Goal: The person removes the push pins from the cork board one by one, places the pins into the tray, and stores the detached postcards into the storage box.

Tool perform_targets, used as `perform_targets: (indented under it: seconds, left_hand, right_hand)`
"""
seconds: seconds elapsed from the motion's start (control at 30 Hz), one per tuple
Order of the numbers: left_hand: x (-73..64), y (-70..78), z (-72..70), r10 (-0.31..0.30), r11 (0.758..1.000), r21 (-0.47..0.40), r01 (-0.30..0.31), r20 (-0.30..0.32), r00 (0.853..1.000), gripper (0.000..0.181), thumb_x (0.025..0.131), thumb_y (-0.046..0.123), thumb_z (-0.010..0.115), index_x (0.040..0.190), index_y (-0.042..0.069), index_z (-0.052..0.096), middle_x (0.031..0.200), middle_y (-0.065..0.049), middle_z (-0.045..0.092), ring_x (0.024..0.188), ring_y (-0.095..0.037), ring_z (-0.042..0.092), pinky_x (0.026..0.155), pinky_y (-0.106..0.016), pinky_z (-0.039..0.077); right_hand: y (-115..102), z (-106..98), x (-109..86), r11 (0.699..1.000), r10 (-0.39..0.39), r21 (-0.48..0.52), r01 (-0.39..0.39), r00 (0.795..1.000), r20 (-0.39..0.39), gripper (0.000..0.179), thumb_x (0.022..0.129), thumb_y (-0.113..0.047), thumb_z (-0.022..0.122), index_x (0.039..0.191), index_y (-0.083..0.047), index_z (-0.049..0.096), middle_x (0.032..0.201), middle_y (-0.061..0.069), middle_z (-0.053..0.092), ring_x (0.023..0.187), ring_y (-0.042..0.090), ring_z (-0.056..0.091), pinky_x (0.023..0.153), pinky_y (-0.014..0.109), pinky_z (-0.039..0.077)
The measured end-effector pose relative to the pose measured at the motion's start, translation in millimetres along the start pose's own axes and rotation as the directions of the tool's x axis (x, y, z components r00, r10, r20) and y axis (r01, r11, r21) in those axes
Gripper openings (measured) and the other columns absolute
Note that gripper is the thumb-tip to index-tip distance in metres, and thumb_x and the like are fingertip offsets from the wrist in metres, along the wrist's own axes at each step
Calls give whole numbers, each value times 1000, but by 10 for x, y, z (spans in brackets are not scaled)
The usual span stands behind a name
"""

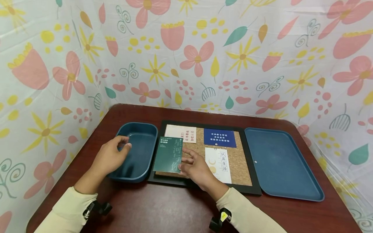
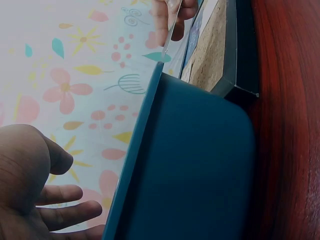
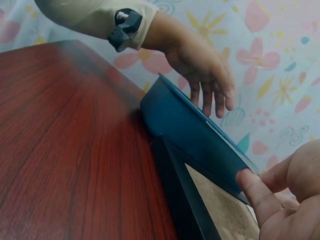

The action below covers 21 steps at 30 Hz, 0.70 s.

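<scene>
My right hand (image 1: 197, 168) pinches a dark green card (image 1: 168, 155) with white lettering by its right edge, thumb on the near side. The card is held over the left part of a black-framed cork board (image 1: 241, 161) and covers a corner of a cream card (image 1: 189, 133). In the right wrist view the card shows edge-on as a thin line beside the bin. My left hand (image 1: 112, 155) is above the left side of a deep blue bin (image 1: 148, 150), fingers loosely bent with nothing between them. In the left wrist view that hand (image 2: 45, 200) hangs beside the bin's rim.
On the cork board a navy card (image 1: 220, 138) and a white card (image 1: 214, 165) are fixed, with pins (image 1: 216, 144) between them. A flat blue tray (image 1: 285, 165) lies against the frame's right side; a small pin sits at its left edge. A patterned curtain (image 1: 204, 90) stands behind the table.
</scene>
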<state>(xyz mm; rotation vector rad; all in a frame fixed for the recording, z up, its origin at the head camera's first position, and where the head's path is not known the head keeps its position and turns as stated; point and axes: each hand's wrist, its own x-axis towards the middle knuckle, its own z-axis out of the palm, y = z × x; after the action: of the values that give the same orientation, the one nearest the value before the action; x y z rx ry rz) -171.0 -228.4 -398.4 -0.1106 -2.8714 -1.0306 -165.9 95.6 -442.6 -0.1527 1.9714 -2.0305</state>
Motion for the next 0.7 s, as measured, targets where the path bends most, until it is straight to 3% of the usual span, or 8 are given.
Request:
perform_targets:
  seconds: [0.7]
  left_hand:
    - [-27, -72, -145, -30, 1000, 6, 30, -58, 998, 53, 108, 44, 49, 142, 3, 55, 129, -21, 63, 115, -42, 60, 84, -57, 51]
  right_hand:
    - [1, 66, 30, 999, -16, 44, 15, 999, 38, 71, 91, 13, 63, 156, 0, 36, 129, 28, 62, 97, 25, 69, 79, 40, 61]
